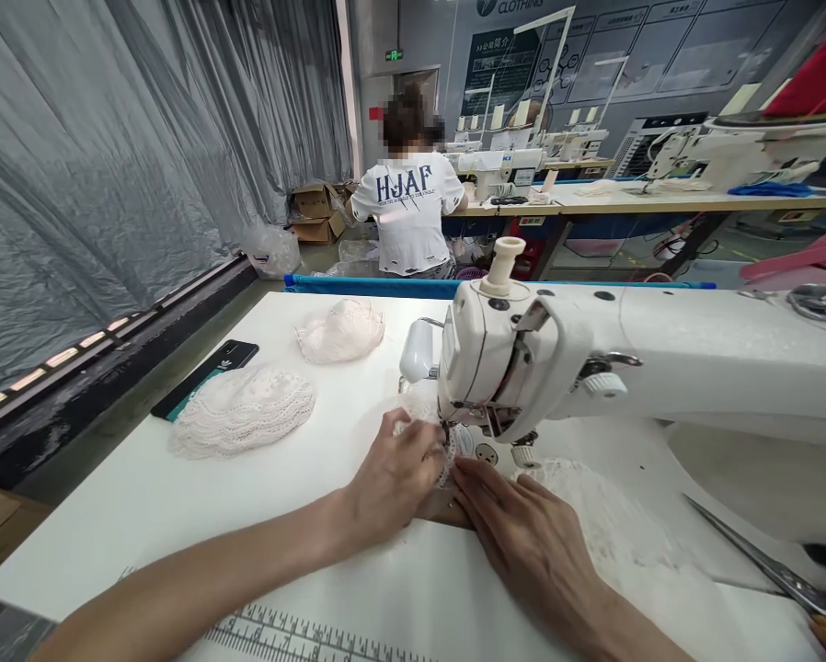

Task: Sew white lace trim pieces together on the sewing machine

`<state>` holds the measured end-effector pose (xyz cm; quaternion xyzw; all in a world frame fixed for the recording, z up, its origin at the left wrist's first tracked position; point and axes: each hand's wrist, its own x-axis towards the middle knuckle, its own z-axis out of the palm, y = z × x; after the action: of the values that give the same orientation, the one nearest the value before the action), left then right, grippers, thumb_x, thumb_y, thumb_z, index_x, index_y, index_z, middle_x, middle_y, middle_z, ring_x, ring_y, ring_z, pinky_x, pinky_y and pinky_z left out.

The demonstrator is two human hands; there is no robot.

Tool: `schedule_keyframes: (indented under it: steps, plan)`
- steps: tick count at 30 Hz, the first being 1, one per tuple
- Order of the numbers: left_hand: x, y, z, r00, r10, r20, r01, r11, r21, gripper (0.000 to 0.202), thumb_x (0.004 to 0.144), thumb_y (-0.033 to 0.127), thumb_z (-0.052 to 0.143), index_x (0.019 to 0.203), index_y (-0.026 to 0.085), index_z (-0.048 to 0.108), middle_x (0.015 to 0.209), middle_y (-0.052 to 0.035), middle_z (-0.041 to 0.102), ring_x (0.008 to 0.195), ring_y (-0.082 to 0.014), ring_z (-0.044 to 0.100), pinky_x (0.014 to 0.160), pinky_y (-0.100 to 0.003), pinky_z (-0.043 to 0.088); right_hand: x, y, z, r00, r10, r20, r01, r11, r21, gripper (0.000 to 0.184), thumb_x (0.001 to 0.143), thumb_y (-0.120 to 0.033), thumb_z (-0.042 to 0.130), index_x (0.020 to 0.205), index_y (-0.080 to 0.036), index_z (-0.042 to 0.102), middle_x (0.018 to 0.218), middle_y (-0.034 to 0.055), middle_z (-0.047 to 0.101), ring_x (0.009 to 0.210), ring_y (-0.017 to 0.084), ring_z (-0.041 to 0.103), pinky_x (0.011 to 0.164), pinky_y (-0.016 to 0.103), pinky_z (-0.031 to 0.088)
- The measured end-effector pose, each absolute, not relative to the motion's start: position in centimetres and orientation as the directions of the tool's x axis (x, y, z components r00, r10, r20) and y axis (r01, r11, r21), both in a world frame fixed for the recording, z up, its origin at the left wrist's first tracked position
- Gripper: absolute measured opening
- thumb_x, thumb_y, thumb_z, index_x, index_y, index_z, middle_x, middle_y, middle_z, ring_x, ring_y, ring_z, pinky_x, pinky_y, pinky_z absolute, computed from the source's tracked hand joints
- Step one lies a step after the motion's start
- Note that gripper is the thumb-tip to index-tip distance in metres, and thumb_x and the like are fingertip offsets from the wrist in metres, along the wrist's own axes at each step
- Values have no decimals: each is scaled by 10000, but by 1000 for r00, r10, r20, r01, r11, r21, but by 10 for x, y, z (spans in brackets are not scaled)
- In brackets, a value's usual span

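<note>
A white sewing machine (482,359) stands before me, its needle area low on the left end. Under it lies a small piece of white lace (444,474), mostly covered by my fingers. My left hand (394,473) is curled closed on the lace, left of the presser foot. From the right, my right hand (527,529) has its fingers pressed together on the lace's near edge; its thumb is hidden. More pale lace (585,501) lies on the machine bed beyond my right hand.
On the left of the white table (309,515) are a stack of lace pieces (247,409), a phone (230,354) partly beneath it, and a pale lace bundle (344,331). Scissors (758,552) lie at right; ruler markings (289,634) run along the front. Ahead, a person (413,202) sits facing away.
</note>
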<state>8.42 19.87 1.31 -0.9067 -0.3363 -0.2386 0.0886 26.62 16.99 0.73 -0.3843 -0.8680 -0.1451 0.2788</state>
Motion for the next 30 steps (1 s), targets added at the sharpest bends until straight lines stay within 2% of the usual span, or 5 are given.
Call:
schedule_keyframes:
  steps: [9, 14, 21, 26, 30]
  plan:
    - [92, 174, 16, 681, 567, 463, 681, -723, -115, 216, 857, 35, 450, 691, 136, 545, 719, -15, 581, 738, -147, 537, 779, -343, 386, 268, 169, 10, -565, 578, 589, 714, 700, -1, 343, 856, -16, 322, 838, -140, 640, 865, 76, 686, 551, 127, 575, 496, 262, 330]
    - [90, 177, 13, 673, 551, 493, 696, -697, -172, 196, 818, 18, 486, 689, 149, 553, 739, -10, 587, 705, -145, 539, 776, -353, 393, 269, 170, 10, -578, 595, 559, 711, 703, -14, 359, 807, 15, 329, 860, -156, 640, 870, 59, 691, 550, 122, 573, 481, 255, 327]
    - [91, 172, 14, 671, 555, 491, 698, -695, -169, 195, 817, 16, 502, 672, 132, 562, 743, -21, 599, 746, -152, 552, 787, -349, 415, 271, 169, 11, -586, 587, 558, 705, 709, -6, 341, 844, -11, 319, 850, -151, 630, 857, 49, 692, 505, 119, 557, 453, 258, 310]
    - [93, 167, 14, 707, 519, 481, 660, -729, -182, 177, 839, 0, 462, 814, 101, 605, 855, -56, 622, 829, -152, 557, 805, -331, 424, 276, 167, 13, -589, 577, 566, 699, 715, -1, 315, 899, -66, 325, 839, -150, 622, 833, 50, 682, 479, 103, 533, 439, 249, 297]
    - [95, 165, 12, 708, 517, 482, 666, -716, -210, 170, 825, 5, 490, 921, 80, 609, 837, -55, 618, 796, -154, 556, 818, -340, 426, 277, 166, 12, -589, 580, 562, 697, 717, -9, 321, 936, -125, 327, 827, -158, 628, 818, 51, 674, 468, 96, 516, 434, 245, 299]
